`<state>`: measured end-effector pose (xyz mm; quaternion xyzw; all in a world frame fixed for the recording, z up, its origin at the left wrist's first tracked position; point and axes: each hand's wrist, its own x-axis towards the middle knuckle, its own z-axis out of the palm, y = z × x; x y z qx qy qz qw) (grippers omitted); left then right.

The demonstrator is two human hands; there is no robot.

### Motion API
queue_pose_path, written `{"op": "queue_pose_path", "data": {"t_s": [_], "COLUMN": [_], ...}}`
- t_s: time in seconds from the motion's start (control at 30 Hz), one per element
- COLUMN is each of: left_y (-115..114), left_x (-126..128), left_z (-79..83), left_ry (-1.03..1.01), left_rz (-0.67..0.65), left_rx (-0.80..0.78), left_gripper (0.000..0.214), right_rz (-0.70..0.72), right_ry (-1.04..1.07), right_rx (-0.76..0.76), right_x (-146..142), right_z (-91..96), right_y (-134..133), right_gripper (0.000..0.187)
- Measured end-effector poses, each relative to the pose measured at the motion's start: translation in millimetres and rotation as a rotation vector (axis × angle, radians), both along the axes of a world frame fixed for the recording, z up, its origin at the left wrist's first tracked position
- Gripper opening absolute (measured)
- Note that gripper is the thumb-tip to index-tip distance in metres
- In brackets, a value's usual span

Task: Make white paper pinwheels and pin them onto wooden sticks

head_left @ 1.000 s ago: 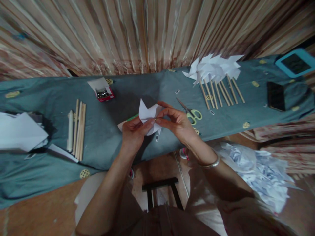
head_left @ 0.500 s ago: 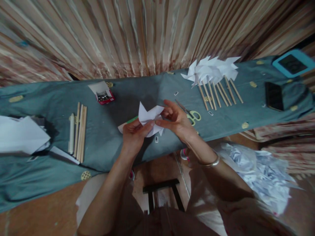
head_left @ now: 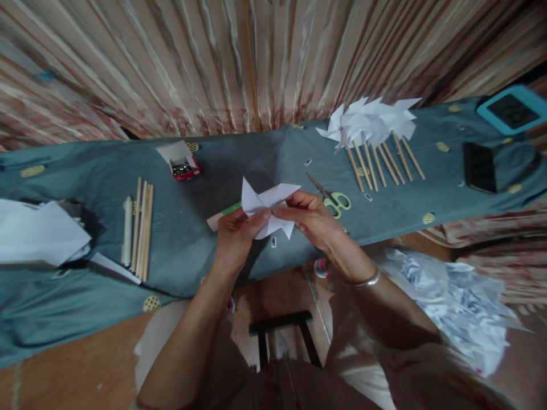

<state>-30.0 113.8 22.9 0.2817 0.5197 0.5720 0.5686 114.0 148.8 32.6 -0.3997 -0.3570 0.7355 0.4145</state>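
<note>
A white paper pinwheel [head_left: 270, 198], its points folded in toward the centre, is held between both hands above the table. My left hand [head_left: 236, 232] grips its left side, the thumb pressed near the middle. From the right, my right hand [head_left: 311, 219] pinches it, thumb at the centre and fingers behind the paper. A small dark spot shows between the thumbs; what it is I cannot make out. Partly hidden behind my left hand lies a green and pale strip [head_left: 224, 214]. Scissors with light green handles [head_left: 337, 202] rest just beyond my right hand.
Finished pinwheels on sticks [head_left: 371, 125] lie at the back right. An open red box of small metal pieces [head_left: 184, 168], loose wooden sticks [head_left: 143, 230] and stacked white paper [head_left: 40, 233] are leftward. A phone [head_left: 480, 167] lies far right; a plastic bag [head_left: 448, 302] sits below.
My right hand's fingers have closed in behind the pinwheel, where they were raised and spread before. More of the pinwheel's right points now show. The view has shifted slightly.
</note>
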Motion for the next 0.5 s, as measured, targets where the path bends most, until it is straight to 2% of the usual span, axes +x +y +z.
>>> {"op": "queue_pose_path", "data": {"t_s": [0.13,0.5], "left_y": [0.1,0.8], "left_x": [-1.3,-0.9], "left_z": [0.7,-0.7], "left_ry": [0.033,0.122], "left_rz": [-0.008,0.005], "left_rx": [0.001,0.016], "left_gripper": [0.028,0.020], "right_rz": [-0.018,-0.055], "right_ry": [-0.047,-0.067], "right_rx": [0.002,0.055], "right_x": [0.1,-2.8], "right_z": [-4.2,-7.9], "right_y": [0.0,-0.2], "right_gripper": [0.021,0.023]}}
